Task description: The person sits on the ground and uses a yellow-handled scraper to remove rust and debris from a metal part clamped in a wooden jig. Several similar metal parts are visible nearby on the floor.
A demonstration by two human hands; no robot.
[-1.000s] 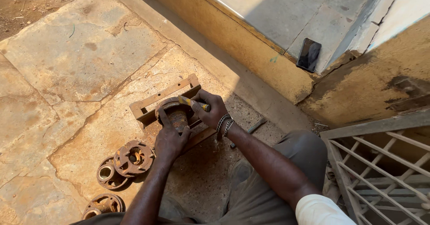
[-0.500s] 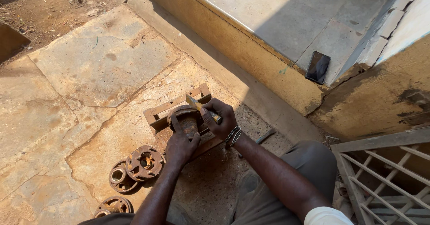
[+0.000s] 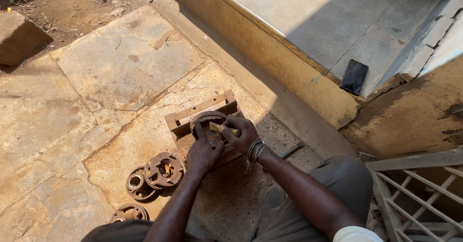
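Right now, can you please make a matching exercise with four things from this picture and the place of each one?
Things:
1. black phone
2. rusty round part
3. two rusty flanges
4. stone block

Places:
A. on the stone floor, to the left of the left hand
B. far left, on the dirt
C. on the raised concrete step
D. on the rusty frame, under both hands

Pairs: 1-C, 2-D, 3-A, 4-B
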